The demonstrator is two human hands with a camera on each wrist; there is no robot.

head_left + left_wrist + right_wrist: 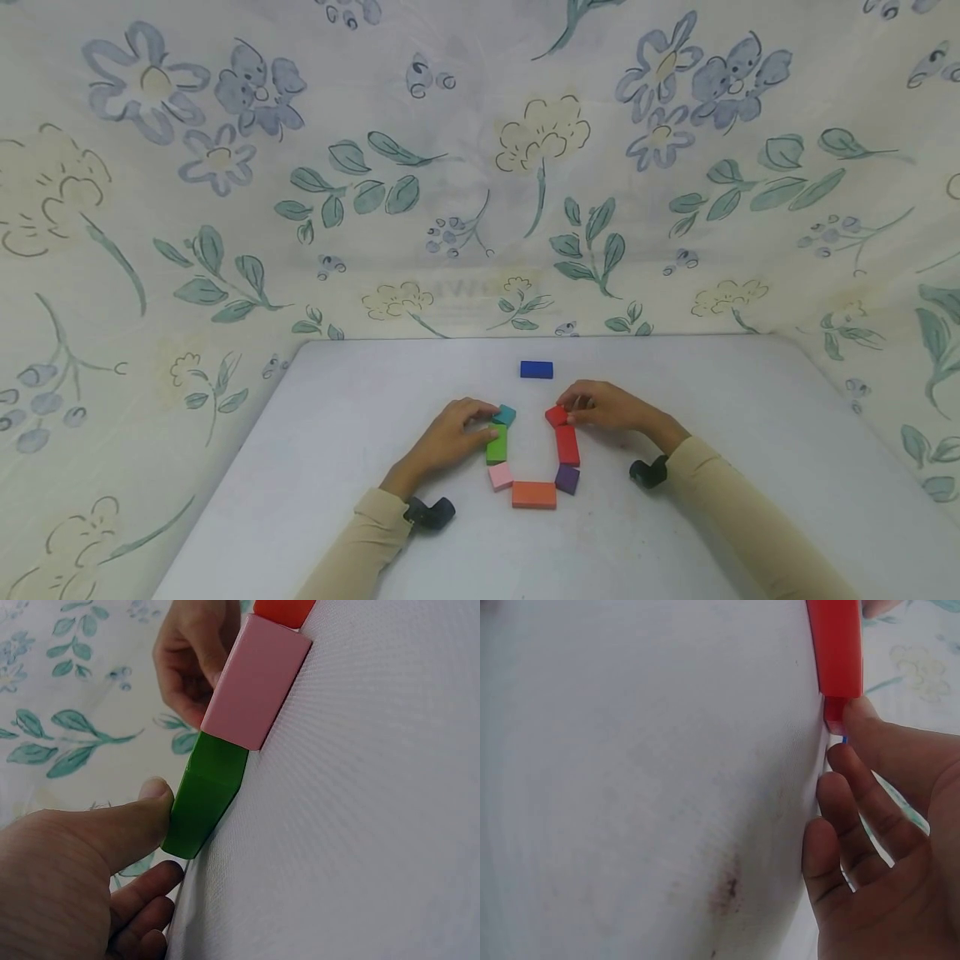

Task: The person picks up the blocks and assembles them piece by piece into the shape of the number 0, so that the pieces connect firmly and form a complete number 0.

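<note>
My left hand (pixel 452 435) reaches in from the left. Its thumb touches the long green block (pixel 497 445), while its fingertips meet the small teal block (pixel 507 414) just beyond. In the left wrist view the thumb lies against the green block (pixel 208 787), and the teal block is hidden. From the right, my right hand (pixel 606 406) pinches a small red block (pixel 556 415) between thumb and fingers. That block touches the far end of a long red block (pixel 567 446). The right wrist view shows the thumb on the small red block (pixel 835 714).
A pink block (pixel 500 477), an orange block (pixel 534 495) and a purple block (pixel 567 478) form the near part of a U-shaped row. Beyond its open end lies a blue block (pixel 536 369). The white table (pixel 360 375) meets a flowered cloth (pixel 465 250) behind.
</note>
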